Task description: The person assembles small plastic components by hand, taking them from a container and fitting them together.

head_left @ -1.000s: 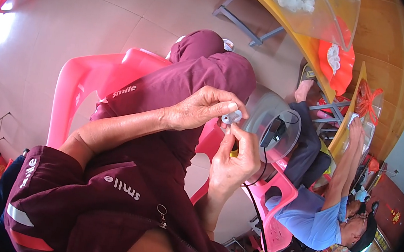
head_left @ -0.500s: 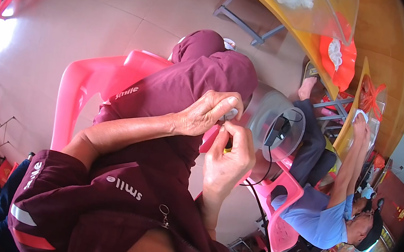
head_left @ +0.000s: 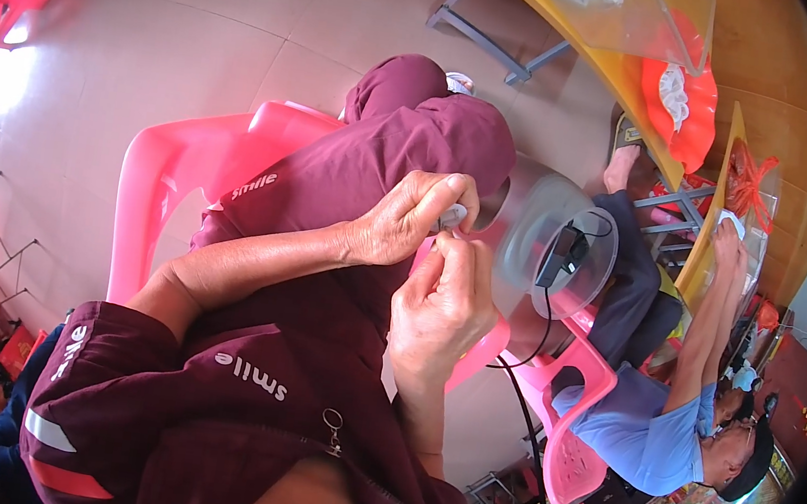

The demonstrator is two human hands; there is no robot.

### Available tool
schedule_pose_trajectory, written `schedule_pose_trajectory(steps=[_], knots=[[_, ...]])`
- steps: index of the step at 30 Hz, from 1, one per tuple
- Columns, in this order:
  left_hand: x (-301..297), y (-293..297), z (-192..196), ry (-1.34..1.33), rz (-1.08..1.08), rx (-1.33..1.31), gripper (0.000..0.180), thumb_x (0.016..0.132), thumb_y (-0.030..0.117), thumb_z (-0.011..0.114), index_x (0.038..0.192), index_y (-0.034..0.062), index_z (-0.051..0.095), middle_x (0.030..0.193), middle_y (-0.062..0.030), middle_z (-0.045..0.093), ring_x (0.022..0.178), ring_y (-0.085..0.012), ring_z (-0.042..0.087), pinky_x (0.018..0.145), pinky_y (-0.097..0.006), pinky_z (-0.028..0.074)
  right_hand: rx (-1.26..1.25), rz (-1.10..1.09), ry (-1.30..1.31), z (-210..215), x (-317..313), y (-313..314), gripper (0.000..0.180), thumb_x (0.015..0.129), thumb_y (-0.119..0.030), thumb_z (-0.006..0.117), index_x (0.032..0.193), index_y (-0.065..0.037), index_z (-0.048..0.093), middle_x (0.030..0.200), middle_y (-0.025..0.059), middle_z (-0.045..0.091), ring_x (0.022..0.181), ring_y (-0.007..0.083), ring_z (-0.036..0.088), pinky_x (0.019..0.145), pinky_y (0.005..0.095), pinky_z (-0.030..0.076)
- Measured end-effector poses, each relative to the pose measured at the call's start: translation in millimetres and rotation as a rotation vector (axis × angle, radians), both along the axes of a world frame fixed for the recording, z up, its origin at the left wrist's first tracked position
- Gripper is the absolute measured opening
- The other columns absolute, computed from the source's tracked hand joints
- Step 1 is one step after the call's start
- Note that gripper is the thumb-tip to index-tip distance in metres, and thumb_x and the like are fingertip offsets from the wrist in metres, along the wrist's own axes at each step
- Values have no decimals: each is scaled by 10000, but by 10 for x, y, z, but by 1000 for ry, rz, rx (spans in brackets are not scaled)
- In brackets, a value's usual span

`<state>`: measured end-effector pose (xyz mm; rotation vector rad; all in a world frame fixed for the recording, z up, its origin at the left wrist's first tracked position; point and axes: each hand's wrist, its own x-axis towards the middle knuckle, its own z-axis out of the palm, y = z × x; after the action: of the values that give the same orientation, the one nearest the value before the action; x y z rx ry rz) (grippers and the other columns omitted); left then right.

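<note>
My left hand (head_left: 409,221) is closed, its thumb and fingers pinching a small whitish object (head_left: 451,218) whose kind I cannot make out. Just below it, my right hand (head_left: 444,307) is closed too, with its fingertips pressed together right at the object's lower end. Whatever those right fingertips pinch is hidden. Both hands are held above my lap, over the maroon trousers (head_left: 417,138).
Right of my hands stands a clear round plastic container (head_left: 575,288) with a black device (head_left: 557,261) and cable on it. A person in a blue shirt (head_left: 643,433) sits at a yellow table (head_left: 633,109) bearing a red bag (head_left: 680,135). A pink chair (head_left: 158,161) is beneath me.
My right hand has turned and shifted slightly up and left, its fingers more curled. The left hand has moved a little, still pinching the whitish object.
</note>
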<state>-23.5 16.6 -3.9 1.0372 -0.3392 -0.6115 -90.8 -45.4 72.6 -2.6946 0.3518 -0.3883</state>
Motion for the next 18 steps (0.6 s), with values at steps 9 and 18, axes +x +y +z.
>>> schedule_pose_trajectory(steps=[9, 18], knots=[[28, 2, 16, -10, -7, 7, 507, 1027, 332, 233, 751, 10, 511, 675, -23, 465, 623, -103, 424, 612, -265, 394, -200, 181, 50, -17, 3, -81, 186, 702, 87, 596, 865, -1, 579, 760, 82, 544, 564, 220, 570, 462, 313, 481], [57, 34, -5, 26, -81, 15, 495, 1021, 330, 256, 753, 5, 516, 643, -22, 452, 606, -103, 415, 598, -267, 385, -287, 296, -5, -69, -12, -179, 170, 688, 89, 594, 830, -3, 576, 710, 67, 489, 510, 186, 502, 418, 294, 432]])
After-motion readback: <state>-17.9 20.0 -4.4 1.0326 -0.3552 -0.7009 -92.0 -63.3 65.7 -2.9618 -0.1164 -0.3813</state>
